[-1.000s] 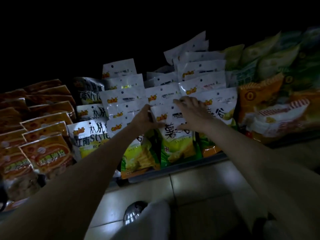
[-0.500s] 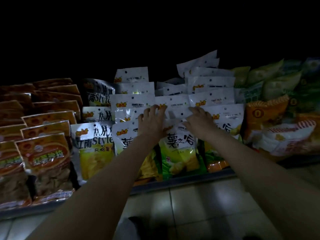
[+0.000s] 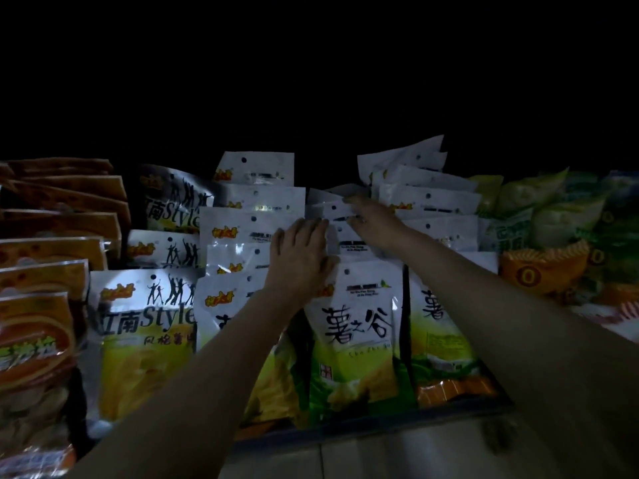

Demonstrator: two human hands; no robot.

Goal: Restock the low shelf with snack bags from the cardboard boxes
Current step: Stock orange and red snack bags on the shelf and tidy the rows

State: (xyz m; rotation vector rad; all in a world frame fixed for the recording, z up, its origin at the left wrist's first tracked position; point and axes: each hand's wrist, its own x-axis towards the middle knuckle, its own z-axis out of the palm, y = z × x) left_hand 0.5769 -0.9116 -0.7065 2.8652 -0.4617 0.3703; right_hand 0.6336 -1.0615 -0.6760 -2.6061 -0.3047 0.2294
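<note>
Rows of white-and-green snack bags point(image 3: 356, 326) stand upright on the low shelf point(image 3: 345, 432) in dim light. My left hand point(image 3: 301, 257) lies flat with straight fingers against the white tops of the bags in the middle row. My right hand point(image 3: 371, 219) reaches further back and presses on the tops of bags behind, fingers stretched out; its fingertips are partly hidden among the bags. Neither hand holds a bag. No cardboard box is in view.
Orange-red snack bags point(image 3: 38, 305) fill the shelf's left part, and "Style" bags point(image 3: 145, 326) stand beside them. Green and orange puffy bags point(image 3: 553, 236) pile up at the right. A pale tiled floor point(image 3: 380, 458) runs in front of the shelf edge. The space above is dark.
The view has come closer to the shelf. Both hands have slid further back over the bag tops, the right one deeper into the rear rows.
</note>
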